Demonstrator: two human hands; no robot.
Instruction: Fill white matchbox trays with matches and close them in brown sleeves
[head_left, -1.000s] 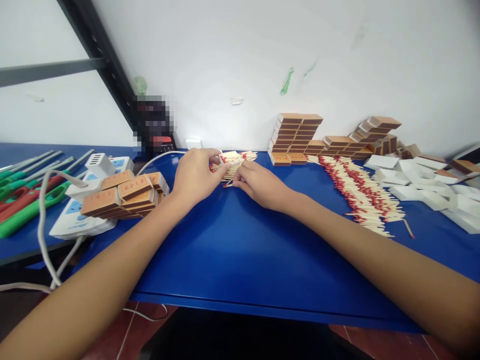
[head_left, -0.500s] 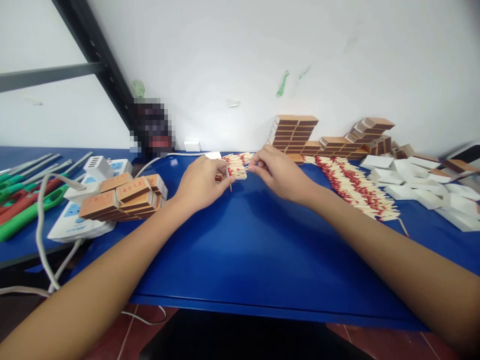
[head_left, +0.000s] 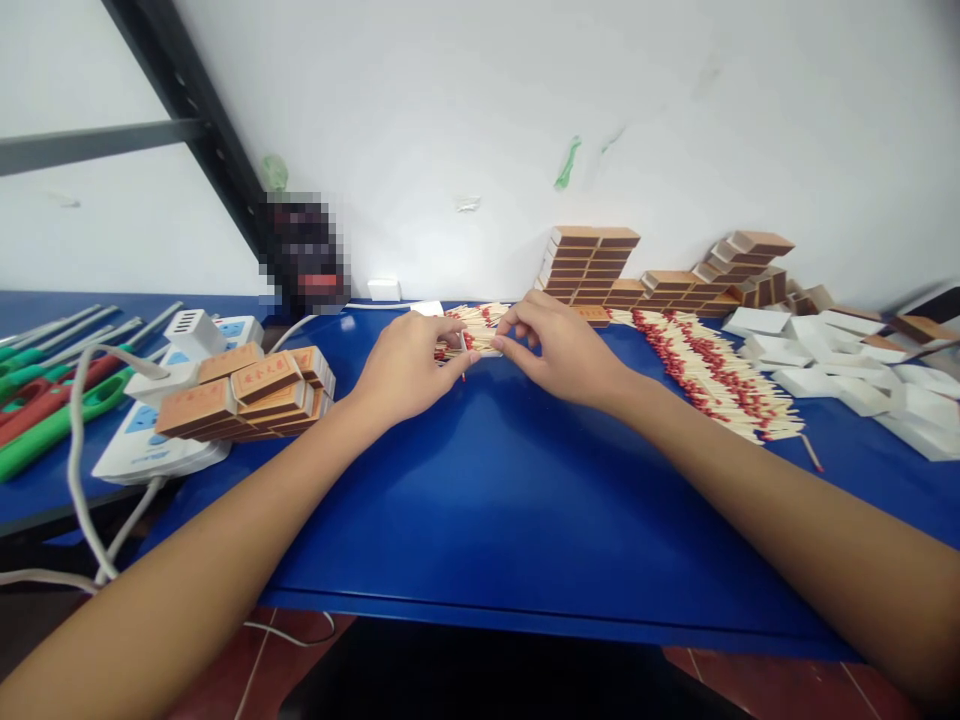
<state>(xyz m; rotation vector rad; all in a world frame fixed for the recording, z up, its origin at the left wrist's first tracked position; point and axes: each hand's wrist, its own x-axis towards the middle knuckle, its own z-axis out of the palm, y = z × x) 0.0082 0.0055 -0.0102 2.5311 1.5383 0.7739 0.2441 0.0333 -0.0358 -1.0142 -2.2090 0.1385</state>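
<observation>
Near the back of the blue table, a small white matchbox tray (head_left: 489, 352) filled with red-tipped matches (head_left: 478, 341) sits between my hands. My left hand (head_left: 409, 368) is closed on its left end, thumb along the near side. My right hand (head_left: 559, 345) is at the other end, curled thumb and forefinger against the tray and match ends. Whether a single match is between those fingertips is too small to tell. More loose matches (head_left: 484, 313) lie just behind the tray, partly hidden by it and the fingers.
Rows of matches (head_left: 720, 375) lie at right, before stacked matchboxes (head_left: 589, 262). White empty trays (head_left: 840, 360) are heaped farther right. At left, matchboxes (head_left: 247, 395) rest by a white power strip (head_left: 161, 450) with cables, near green- and red-handled tools (head_left: 67, 400).
My right thumb and forefinger have moved slightly onto the tray's right end and opened a little. My left hand keeps its hold, and the view has shifted slightly.
</observation>
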